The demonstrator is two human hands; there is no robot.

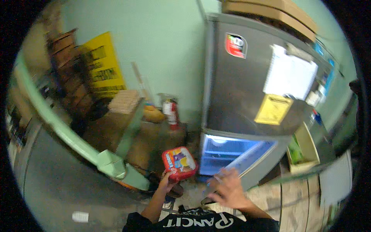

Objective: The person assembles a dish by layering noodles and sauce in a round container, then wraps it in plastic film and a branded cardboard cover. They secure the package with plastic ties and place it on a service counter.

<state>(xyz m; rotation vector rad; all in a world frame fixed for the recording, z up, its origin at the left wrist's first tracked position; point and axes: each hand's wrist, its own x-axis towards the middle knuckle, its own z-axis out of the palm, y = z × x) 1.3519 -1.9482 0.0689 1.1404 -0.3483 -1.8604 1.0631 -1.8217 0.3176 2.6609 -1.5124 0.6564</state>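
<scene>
My left hand (165, 182) grips a red rectangular tub (179, 164) by its near left edge. The tub has a colourful printed lid and is tilted so its top shows. To its right, my right hand (228, 188) is blurred by motion, its fingers apart and nothing clear between them. It is close to the swung-out lower door (253, 172) of a grey two-door refrigerator (247, 77); whether it touches the door I cannot tell. Lit shelves (222, 149) show inside the lower compartment. The upper door is closed.
Papers (290, 73) and a yellow sheet (273, 109) hang on the upper door; cardboard boxes (270, 8) lie on top. A fire extinguisher (171, 113) stands by the wall. A green ledge (77, 139) curves along the left. A cream bin (305, 150) stands right of the refrigerator.
</scene>
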